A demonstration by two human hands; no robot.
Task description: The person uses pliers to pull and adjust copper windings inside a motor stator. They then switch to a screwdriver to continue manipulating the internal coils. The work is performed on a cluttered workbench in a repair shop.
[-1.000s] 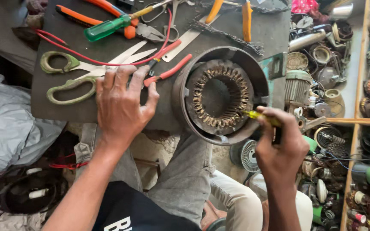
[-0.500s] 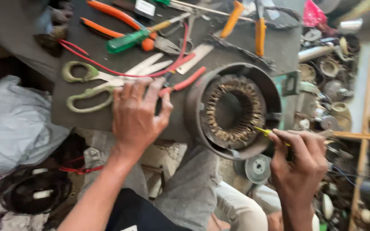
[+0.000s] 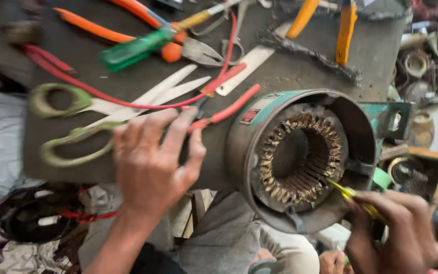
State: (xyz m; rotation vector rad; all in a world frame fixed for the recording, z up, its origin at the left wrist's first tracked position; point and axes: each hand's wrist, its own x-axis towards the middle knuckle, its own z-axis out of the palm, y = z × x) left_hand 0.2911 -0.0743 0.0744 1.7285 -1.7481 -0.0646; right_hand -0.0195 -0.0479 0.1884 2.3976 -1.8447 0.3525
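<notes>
— One motor housing [image 3: 300,157], round and open at the front, lay on its side at the near right edge of the dark workbench [image 3: 102,56], partly overhanging it. Showed a ring of copper-coloured windings [image 3: 300,155] inside; wore green paint on the shell and a small red rectangular label [image 3: 250,116] on the upper left of the casing, printing too blurred to tell.

— And the hands?

— Right hand [image 3: 391,233] closed around a thin yellow-handled tool [image 3: 353,198], tip set against the lower right of the windings. Left hand [image 3: 150,162] spread flat and wide on the bench, just left of the housing, holding nothing, fingertips touching red-handled pliers [image 3: 224,109].

— Further out?

— Beside the left hand, large scissors with pale green loops [image 3: 64,124], blades pointing up and right. Across them, a thin red wire [image 3: 128,99]. Behind, a green-handled screwdriver [image 3: 138,48], orange-handled pliers [image 3: 128,28], and yellow-orange handles [image 3: 345,25] near the far edge. Along the right, shelves [image 3: 432,152] crowded with small round parts, too blurred to name.
</notes>
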